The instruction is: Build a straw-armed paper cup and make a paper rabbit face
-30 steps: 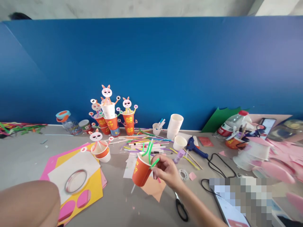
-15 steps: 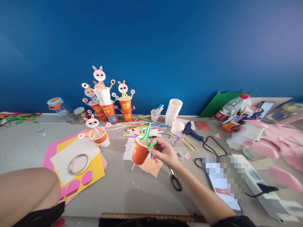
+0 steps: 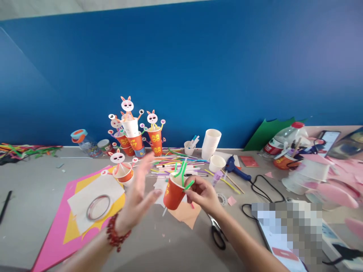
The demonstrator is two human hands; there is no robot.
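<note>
A red paper cup point(image 3: 173, 194) with yellow print is held up above the table, tilted a little. Green straws point(image 3: 183, 168) stick out of its top, and one bends out over the right side of the rim. My right hand point(image 3: 202, 194) pinches that side straw at the rim. To the left of the cup my left hand point(image 3: 140, 200) is raised, blurred, with its fingers apart and nothing in it; a red bead bracelet is on the wrist. Behind it a white bunny face point(image 3: 117, 157) with round paws stands on a cup point(image 3: 124, 173).
Stacked bunny cups point(image 3: 136, 141) stand by the blue wall. Straws and pens lie behind the cup. Rightward are a blue glue gun point(image 3: 236, 168), scissors point(image 3: 217, 236), a phone and a power strip point(image 3: 334, 236). Tape point(image 3: 98, 207) rests on paper at left.
My left forearm has swung inward, bringing my open left hand up beside the cup. The view has shifted; my right hand still holds the straw at the cup's rim.
</note>
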